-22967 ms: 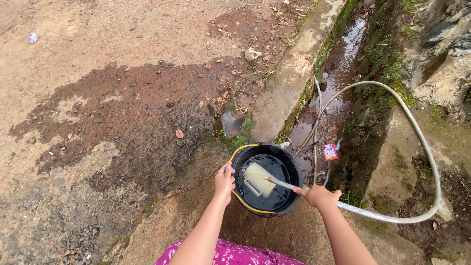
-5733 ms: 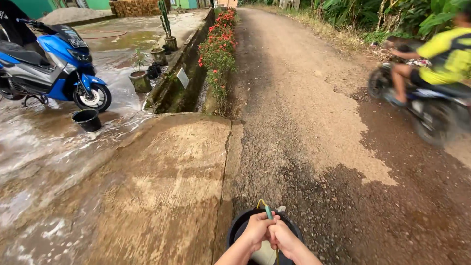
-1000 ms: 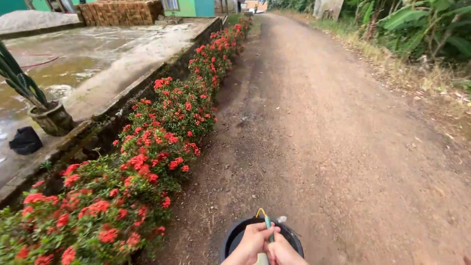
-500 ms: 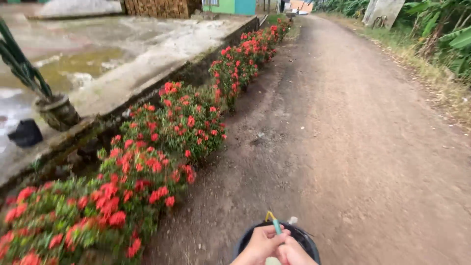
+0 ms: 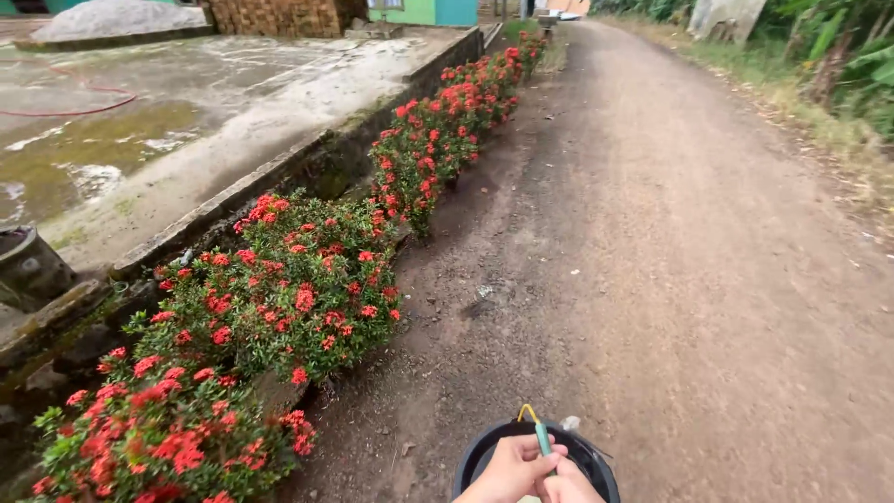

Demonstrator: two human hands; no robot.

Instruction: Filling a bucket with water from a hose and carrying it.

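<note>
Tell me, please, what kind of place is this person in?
Probably a village or rural lane outdoors. A dirt road runs ahead, a hedge of red flowers lines its edge beside a wet concrete yard, and both hands carry a black bucket.

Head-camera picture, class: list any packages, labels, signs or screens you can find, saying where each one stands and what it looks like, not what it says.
None: no package, label, sign or screen shows.
Black bucket: bottom edge, round, with a yellow and green handle.
Left hand and right hand: closed together on that handle.
Red-flowering bushes: a row along the left of the dirt road.
</note>
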